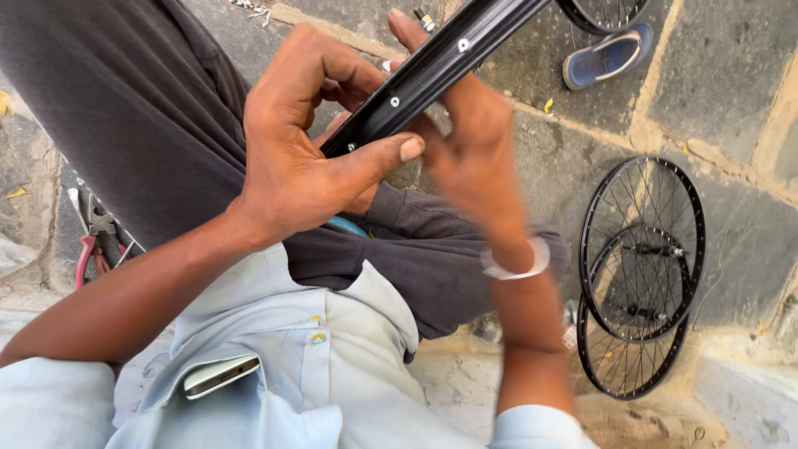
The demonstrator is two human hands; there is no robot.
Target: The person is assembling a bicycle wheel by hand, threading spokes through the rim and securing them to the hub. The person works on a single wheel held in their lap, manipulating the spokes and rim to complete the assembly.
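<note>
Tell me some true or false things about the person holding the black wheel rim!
1. Both hands grip the black rim. True: left hand, right hand.
2. Two spoked wheels lean on the stone wall. True.
3. A red shoe lies on the stones. False: the sandal is blue.
4. The shirt pocket is empty. False: a phone sticks out.
5. The right wrist wears a pale band. True.
</note>
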